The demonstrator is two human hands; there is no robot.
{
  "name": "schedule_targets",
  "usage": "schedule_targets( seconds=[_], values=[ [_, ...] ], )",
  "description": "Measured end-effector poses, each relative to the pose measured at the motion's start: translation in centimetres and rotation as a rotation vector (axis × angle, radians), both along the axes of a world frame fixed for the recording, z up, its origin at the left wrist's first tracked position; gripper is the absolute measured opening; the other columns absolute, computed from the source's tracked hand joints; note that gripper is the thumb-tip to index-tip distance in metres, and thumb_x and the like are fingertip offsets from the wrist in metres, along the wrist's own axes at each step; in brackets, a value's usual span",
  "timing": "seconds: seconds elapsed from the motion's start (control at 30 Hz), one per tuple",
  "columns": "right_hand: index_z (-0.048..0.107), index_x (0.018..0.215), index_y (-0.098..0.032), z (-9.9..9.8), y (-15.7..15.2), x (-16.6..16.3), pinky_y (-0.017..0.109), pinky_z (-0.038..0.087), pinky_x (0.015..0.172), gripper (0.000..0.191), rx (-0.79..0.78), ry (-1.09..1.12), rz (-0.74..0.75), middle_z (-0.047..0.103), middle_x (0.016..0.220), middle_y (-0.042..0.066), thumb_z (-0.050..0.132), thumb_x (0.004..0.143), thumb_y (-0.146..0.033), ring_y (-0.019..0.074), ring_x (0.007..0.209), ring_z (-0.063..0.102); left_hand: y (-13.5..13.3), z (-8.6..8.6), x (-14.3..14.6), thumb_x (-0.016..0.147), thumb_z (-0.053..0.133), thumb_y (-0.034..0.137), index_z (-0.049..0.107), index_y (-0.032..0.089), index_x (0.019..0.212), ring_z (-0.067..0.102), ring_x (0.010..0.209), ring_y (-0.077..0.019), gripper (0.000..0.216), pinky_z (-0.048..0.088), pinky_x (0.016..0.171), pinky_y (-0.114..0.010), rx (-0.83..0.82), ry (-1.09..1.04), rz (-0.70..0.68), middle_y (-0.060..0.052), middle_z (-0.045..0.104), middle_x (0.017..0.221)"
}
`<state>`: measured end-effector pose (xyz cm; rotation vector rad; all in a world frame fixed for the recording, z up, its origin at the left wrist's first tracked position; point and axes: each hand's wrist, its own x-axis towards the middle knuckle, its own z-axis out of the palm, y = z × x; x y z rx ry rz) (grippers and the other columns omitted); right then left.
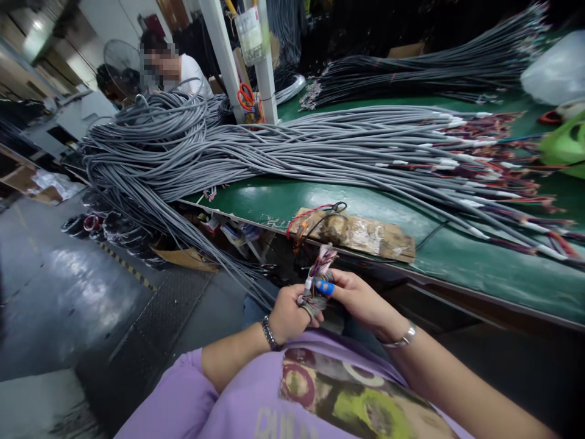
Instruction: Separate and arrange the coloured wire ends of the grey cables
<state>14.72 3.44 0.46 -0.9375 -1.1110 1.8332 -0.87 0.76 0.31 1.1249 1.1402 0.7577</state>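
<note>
My left hand (291, 314) is closed around the end of a grey cable (308, 283), close to my body and below the table edge. Thin multicoloured wires (322, 261) fan upward out of the cable's white sleeve. Across from it, my right hand (350, 292) is also closed on this wire end, a blue wrap with holes on its thumb. Grey tape or cloth covers some of my fingers. Which strands each finger pinches is hidden. Just beyond my hands, a worn, taped wooden block (379, 236) lies at the table's edge with red and black leads (315, 221) at its left.
A long bundle of grey cables (292, 146) spreads over the green table (457, 277) and hangs off its left side. Black cables (411, 73) lie behind. A white post (223, 61) rises mid-table. A person (194, 73) sits at the far left by a fan (121, 64).
</note>
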Motion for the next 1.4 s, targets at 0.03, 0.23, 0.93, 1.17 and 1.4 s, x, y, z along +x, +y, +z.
schedule_targets(
  seconds=[0.03, 0.23, 0.93, 1.17, 1.4],
  values=[
    [0.066, 0.069, -0.018, -0.3, 0.0, 0.2, 0.027, 0.044, 0.055, 0.032, -0.018, 0.012, -0.025, 0.062, 0.060, 0.000, 0.079, 0.067, -0.047, 0.0124, 0.053, 0.052, 0.1, 0.0, -0.1, 0.070, 0.070, 0.042, 0.058, 0.015, 0.071, 0.053, 0.041, -0.0097, 0.029, 0.041, 0.041, -0.020, 0.000, -0.004, 0.030, 0.000, 0.060, 0.053],
    [0.069, 0.082, -0.018, -2.1, -0.6, 1.2, 0.033, 0.052, 0.067, 0.035, -0.209, 0.159, -0.029, 0.065, 0.078, 0.004, 0.080, 0.066, -0.047, 0.0147, 0.067, 0.058, 0.5, -0.4, -0.5, 0.076, 0.064, 0.053, 0.056, 0.015, 0.063, 0.053, 0.041, -0.0086, 0.041, 0.036, 0.040, -0.018, 0.049, -0.003, 0.247, -0.002, 0.060, 0.052],
    [0.058, 0.065, -0.018, -2.0, -0.7, -0.8, 0.028, 0.043, 0.057, 0.043, -0.161, 0.103, -0.157, 0.054, 0.059, -0.002, 0.078, 0.064, -0.055, 0.0108, 0.055, 0.047, 0.2, -1.3, -0.5, 0.074, 0.064, 0.059, 0.057, 0.014, 0.064, 0.051, 0.039, -0.0074, 0.047, 0.035, 0.039, -0.018, 0.037, -0.104, 0.243, -0.002, 0.061, 0.052],
    [0.063, 0.073, -0.019, -0.3, -0.7, -1.1, 0.028, 0.040, 0.055, 0.032, 0.013, -0.031, -0.109, 0.061, 0.061, 0.001, 0.077, 0.069, -0.047, 0.0129, 0.053, 0.051, 0.2, -0.4, -0.3, 0.073, 0.066, 0.057, 0.060, 0.013, 0.067, 0.054, 0.042, -0.0091, 0.044, 0.038, 0.041, -0.019, 0.025, -0.077, 0.113, -0.003, 0.063, 0.054],
    [0.064, 0.068, -0.017, -1.1, -0.6, -0.6, 0.025, 0.037, 0.054, 0.030, -0.003, -0.061, -0.152, 0.057, 0.059, -0.002, 0.078, 0.068, -0.043, 0.0098, 0.054, 0.046, 0.2, -0.4, -0.5, 0.074, 0.066, 0.057, 0.058, 0.014, 0.063, 0.053, 0.040, -0.0086, 0.046, 0.038, 0.040, -0.019, 0.050, -0.076, 0.175, -0.002, 0.059, 0.051]
  ],
)
